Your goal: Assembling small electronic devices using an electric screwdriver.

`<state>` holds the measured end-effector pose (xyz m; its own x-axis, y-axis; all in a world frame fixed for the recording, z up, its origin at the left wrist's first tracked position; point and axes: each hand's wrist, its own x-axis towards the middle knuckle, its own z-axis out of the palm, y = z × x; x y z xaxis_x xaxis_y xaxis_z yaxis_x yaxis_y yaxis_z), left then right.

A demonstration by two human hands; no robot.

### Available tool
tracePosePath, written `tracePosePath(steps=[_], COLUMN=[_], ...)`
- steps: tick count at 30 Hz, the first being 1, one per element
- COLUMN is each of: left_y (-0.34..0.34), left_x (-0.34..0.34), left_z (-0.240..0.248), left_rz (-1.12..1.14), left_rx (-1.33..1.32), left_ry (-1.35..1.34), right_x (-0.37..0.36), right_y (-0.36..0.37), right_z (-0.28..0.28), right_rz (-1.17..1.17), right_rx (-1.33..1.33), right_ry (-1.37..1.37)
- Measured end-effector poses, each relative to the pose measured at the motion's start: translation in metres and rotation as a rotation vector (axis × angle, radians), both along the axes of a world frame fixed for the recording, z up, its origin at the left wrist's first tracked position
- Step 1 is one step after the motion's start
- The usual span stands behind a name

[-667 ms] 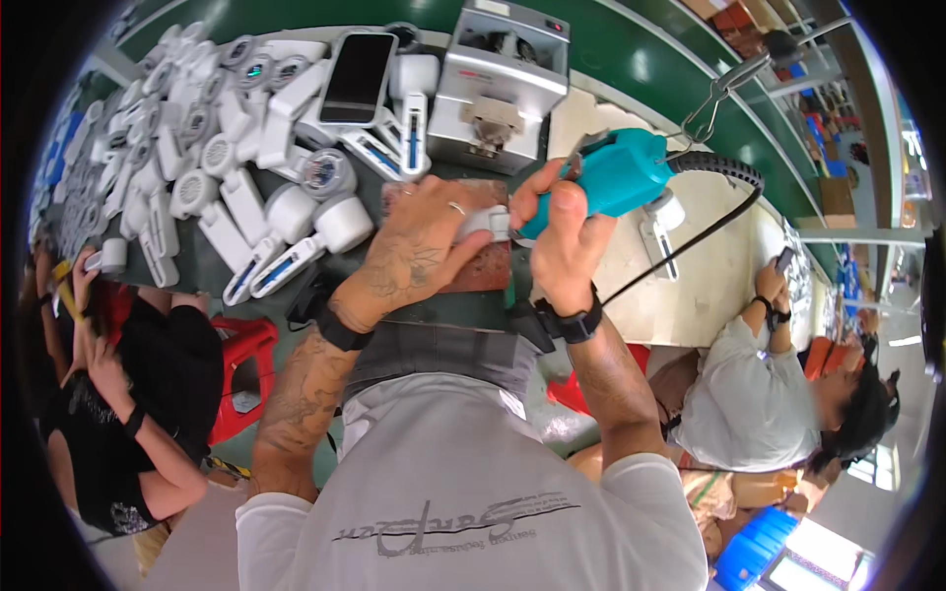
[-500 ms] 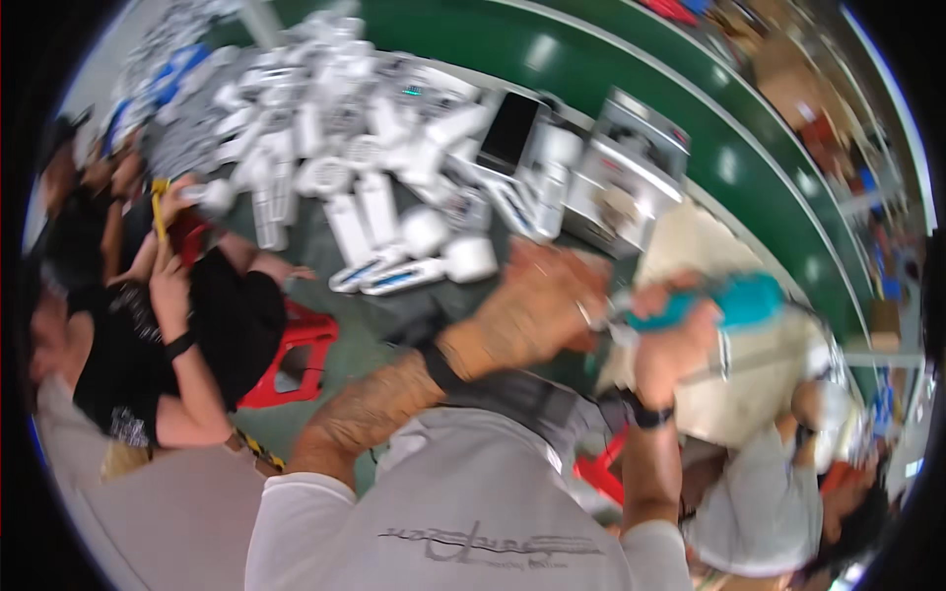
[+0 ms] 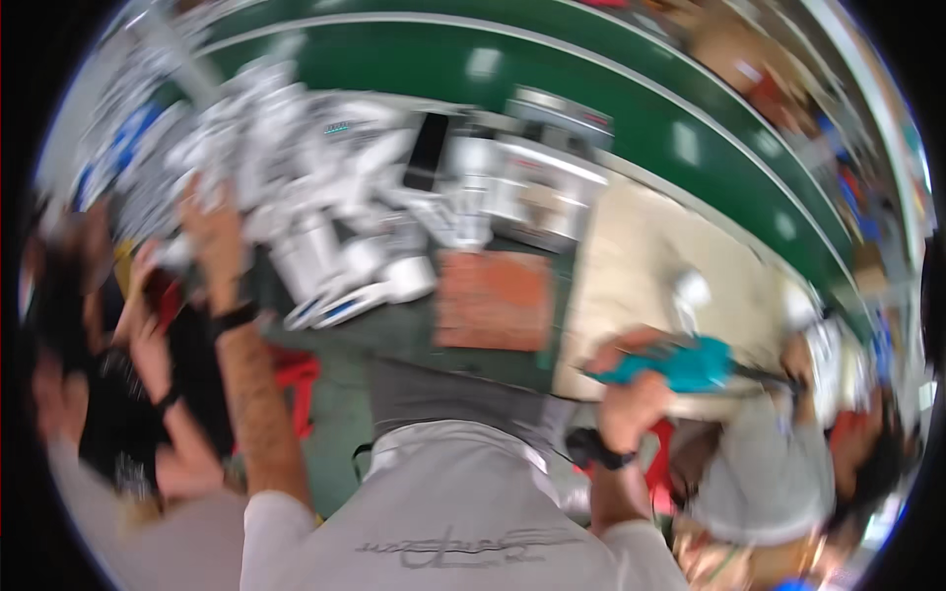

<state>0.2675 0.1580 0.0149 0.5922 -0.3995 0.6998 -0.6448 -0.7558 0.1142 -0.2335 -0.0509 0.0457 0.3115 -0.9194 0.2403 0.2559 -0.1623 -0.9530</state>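
Note:
My left hand (image 3: 209, 231) reaches out to the far left, over a heap of white plastic parts (image 3: 266, 158). Its fingers look stretched and apart, though motion blurs them, and no held thing shows. Many of the parts have a handle and a rounded head. In front of my right side, my right hand (image 3: 636, 394) is wrapped round a teal electric screwdriver (image 3: 680, 364) lying sideways, its narrow end to the left. Between the two hands, a flat reddish-brown square pad (image 3: 493, 300) sits at the bench's near edge with nothing on it.
Behind the pad stand a silver-grey box (image 3: 542, 192) and a black phone (image 3: 427, 151). A cream sheet (image 3: 631, 256) covers the bench at right, with a small white part (image 3: 692, 288) on it. People sit close at left and right. A green conveyor (image 3: 414, 59) runs along the back.
My left hand has left the pad and swung far left to the white heap. My right hand with the screwdriver has dropped slightly nearer to me. The whole view has turned rightward.

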Motion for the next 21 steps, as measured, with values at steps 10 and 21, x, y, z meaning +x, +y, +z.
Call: tracePosePath(steps=[10, 21], left_y=[-0.27, -0.348], left_x=[-0.386, -0.458], left_z=[0.048, -0.043], left_rz=[-1.517, -1.291], left_rx=[0.274, 0.34], left_ry=[0.933, 0.562], right_x=[-0.031, -0.056], right_y=[0.015, 0.013], right_z=[0.012, 0.015], right_rz=[0.125, 0.029], right_rx=[0.097, 0.002], right_ry=[-0.03, 0.079])
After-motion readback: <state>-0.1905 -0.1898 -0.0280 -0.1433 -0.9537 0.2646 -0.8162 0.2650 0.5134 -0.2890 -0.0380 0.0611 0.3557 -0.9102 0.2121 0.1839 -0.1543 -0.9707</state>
